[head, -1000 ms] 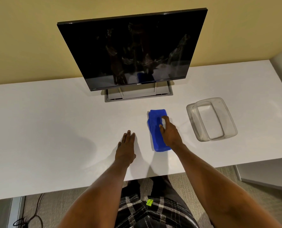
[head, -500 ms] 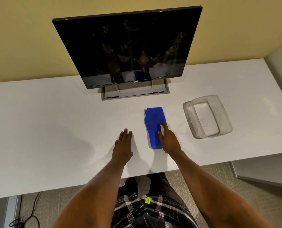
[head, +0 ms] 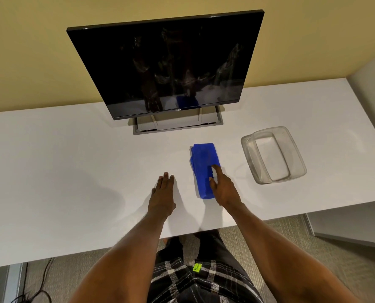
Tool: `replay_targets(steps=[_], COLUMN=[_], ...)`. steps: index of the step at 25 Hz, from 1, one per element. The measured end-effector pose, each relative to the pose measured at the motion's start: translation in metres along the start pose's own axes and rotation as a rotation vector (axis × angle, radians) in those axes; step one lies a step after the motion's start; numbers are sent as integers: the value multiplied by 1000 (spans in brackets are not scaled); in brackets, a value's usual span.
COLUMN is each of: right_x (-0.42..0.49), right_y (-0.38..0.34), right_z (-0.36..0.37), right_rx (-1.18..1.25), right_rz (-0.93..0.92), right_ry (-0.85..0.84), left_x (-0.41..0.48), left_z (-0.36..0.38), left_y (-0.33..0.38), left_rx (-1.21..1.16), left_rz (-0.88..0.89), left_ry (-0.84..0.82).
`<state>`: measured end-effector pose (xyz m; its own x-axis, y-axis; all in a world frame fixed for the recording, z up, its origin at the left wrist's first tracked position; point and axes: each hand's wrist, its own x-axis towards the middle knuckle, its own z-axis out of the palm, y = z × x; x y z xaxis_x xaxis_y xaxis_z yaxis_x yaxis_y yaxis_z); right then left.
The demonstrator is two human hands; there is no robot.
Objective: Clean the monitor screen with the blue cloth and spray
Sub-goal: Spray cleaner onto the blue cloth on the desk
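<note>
Your right hand [head: 222, 189] has slid back along the blue cloth [head: 204, 160]. Its grip is released, with forefinger and thumb resting on the cloth's near edge. Your left hand [head: 163, 193] lies flat beside it, grip released. The monitor screen [head: 171, 68], beyond the grip, looks unwiped.
</note>
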<state>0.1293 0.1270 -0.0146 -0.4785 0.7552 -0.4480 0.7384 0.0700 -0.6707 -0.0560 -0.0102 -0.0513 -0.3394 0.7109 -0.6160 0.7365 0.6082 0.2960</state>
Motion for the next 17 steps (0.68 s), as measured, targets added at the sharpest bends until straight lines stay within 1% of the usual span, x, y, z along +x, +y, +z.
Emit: replay_targets(steps=[5,12,17], right_x=[30,53,54], right_y=[-20,-30,-29], right_z=[-12,-12,-8], right_rx=[22,-45,13], right_rz=[50,47,69], right_ry=[17,0,37], left_x=[1,3,4], left_z=[1,3,2], left_y=[-1,-2,-4], left_rx=[3,-13,-25], left_rz=[-2,0,1], left_ry=[-1,4,0])
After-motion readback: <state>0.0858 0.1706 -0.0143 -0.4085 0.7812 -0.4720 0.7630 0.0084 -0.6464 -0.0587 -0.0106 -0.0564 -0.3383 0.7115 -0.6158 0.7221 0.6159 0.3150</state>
